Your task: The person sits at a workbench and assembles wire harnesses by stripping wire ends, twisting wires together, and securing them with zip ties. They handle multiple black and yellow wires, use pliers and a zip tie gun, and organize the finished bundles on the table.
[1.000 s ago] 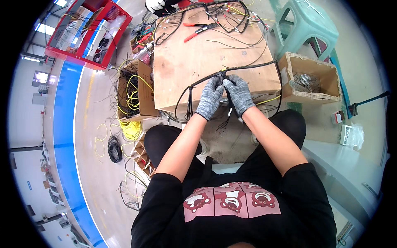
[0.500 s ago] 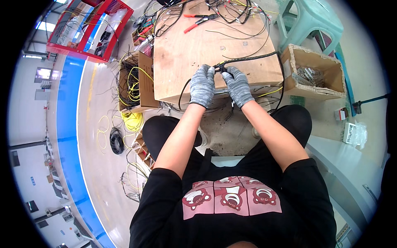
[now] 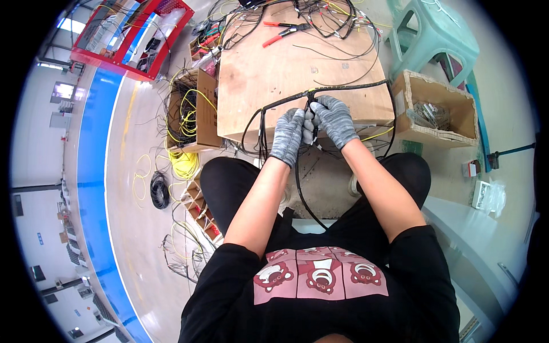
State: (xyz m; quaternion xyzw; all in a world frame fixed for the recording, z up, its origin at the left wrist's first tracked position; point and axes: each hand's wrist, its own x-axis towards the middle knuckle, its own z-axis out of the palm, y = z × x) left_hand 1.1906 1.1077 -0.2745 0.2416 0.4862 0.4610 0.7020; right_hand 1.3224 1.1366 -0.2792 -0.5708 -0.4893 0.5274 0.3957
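Note:
A black cable harness (image 3: 346, 87) runs across the near part of the wooden table and branches down at several places. My left hand (image 3: 289, 134), in a grey knit glove, is closed around a downward branch just below its joint. My right hand (image 3: 334, 121), gloved alike, pinches the same branch a little higher, close to the main run. Where the fingers meet, the exact grip is partly hidden. Another branch (image 3: 262, 128) hangs over the table edge left of my hands. A loose black cable (image 3: 303, 197) dangles below them toward my lap.
Red-handled pliers (image 3: 280, 35) lie far back on the wooden table (image 3: 251, 74), near tangled wires. A cardboard box of cables (image 3: 209, 108) stands left, a box of metal parts (image 3: 440, 134) right. Behind that is a green plastic stool (image 3: 409, 57). Yellow cable coils (image 3: 186, 166) lie lower left.
Both hands have moved from the main run down onto the hanging branch. More of the harness now shows along the table edge, and a loose cable hangs below my hands.

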